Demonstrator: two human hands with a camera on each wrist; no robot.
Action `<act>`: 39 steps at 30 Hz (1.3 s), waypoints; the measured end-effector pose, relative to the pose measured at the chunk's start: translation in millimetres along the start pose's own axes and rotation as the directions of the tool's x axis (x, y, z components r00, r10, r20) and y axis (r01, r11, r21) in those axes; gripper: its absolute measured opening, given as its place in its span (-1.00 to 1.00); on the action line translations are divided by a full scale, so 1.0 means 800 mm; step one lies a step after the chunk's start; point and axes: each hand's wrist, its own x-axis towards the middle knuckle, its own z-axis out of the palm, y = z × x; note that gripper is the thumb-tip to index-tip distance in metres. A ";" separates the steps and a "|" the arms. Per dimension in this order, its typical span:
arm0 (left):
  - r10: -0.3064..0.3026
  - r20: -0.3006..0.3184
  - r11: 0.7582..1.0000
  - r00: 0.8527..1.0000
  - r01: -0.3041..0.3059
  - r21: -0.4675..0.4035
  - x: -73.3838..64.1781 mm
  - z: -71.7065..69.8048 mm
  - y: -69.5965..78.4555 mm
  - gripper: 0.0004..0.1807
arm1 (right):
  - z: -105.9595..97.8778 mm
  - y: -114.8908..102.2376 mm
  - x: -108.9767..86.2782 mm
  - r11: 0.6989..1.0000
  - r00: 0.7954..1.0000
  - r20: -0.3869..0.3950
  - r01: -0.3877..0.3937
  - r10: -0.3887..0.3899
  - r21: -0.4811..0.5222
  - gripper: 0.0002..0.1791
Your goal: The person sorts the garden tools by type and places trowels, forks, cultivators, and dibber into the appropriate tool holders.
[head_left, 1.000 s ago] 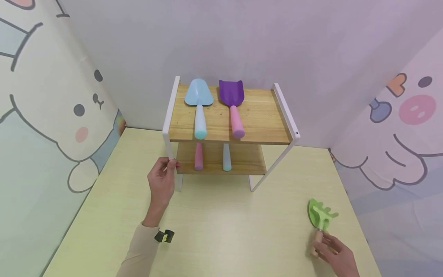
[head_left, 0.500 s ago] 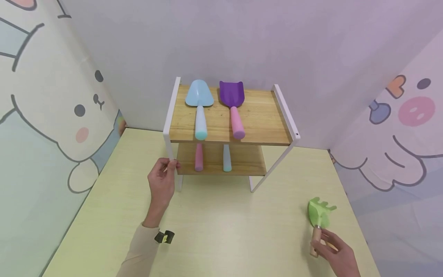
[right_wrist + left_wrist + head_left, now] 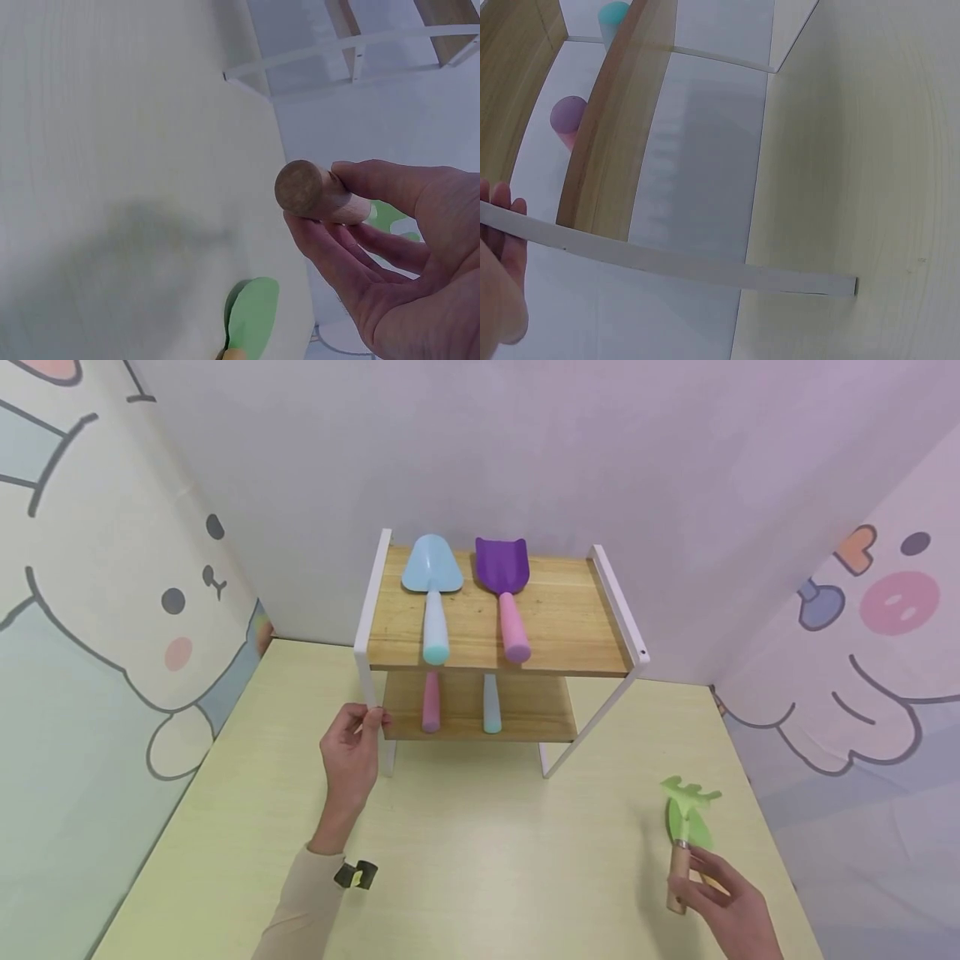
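Observation:
My left hand [image 3: 351, 752] grips the white front leg of a two-tier shelf [image 3: 495, 643], its fingers wrapped round the metal in the left wrist view. At the right, my right hand [image 3: 731, 897] pinches the wooden handle of a small green hand rake [image 3: 686, 795] between thumb and fingers. The rake is raised off the table, tines pointing away from me. Under it lies a green trowel [image 3: 253, 319] on the table, its handle partly hidden by my hand in the head view.
On the top board lie a light blue scoop [image 3: 432, 568] and a purple shovel [image 3: 502, 564] with a pink handle. A pink handle [image 3: 431, 703] and a pale blue handle [image 3: 491, 703] show on the lower board. Printed curtains [image 3: 862, 635] flank the table [image 3: 480, 860].
My right hand has lifted the rake off the trowel and shifted it slightly left and away from me. The left hand keeps its grip on the shelf leg.

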 end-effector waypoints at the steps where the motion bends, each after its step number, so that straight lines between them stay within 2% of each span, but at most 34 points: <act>1: 0.000 0.000 1.000 1.000 0.000 0.003 0.000 0.000 0.000 -0.82 | 0.001 -0.003 -0.002 1.000 1.000 -0.003 0.007 -0.007 -0.003 -0.10; 7: 0.002 -0.001 1.000 1.000 -0.002 0.019 0.000 -0.002 -0.001 -0.81 | 0.004 -0.016 -0.011 0.998 0.998 -0.011 0.058 -0.058 -0.022 -0.15; 10: 0.008 0.002 1.000 1.000 -0.008 0.006 -0.001 -0.002 -0.001 -0.82 | 0.007 -0.022 -0.015 0.992 0.992 -0.021 0.121 -0.121 -0.038 -0.21; 14: 0.022 0.007 1.000 1.000 -0.022 -0.014 -0.001 -0.001 -0.002 -0.84 | 0.013 -0.029 -0.020 0.971 0.971 -0.038 0.234 -0.235 -0.045 -0.29; 19: 0.032 0.008 0.999 0.999 -0.032 -0.027 0.000 0.000 -0.003 -0.84 | 0.019 -0.042 -0.026 0.945 0.944 -0.050 0.326 -0.327 -0.026 -0.36; 28: 0.032 0.010 0.999 0.999 -0.032 -0.037 0.000 0.000 -0.003 -0.84 | 0.032 -0.070 -0.039 0.921 0.920 -0.046 0.389 -0.389 -0.005 -0.40; 34: 0.045 0.011 0.998 0.999 -0.045 -0.048 0.001 0.001 -0.003 -0.84 | 0.039 -0.085 -0.045 0.922 0.922 -0.018 0.387 -0.387 -0.009 -0.42; 39: 0.038 0.012 0.998 0.999 -0.037 -0.044 0.001 0.000 -0.002 -0.84 | 0.046 -0.096 -0.048 0.898 0.898 0.009 0.439 -0.439 0.012 -0.46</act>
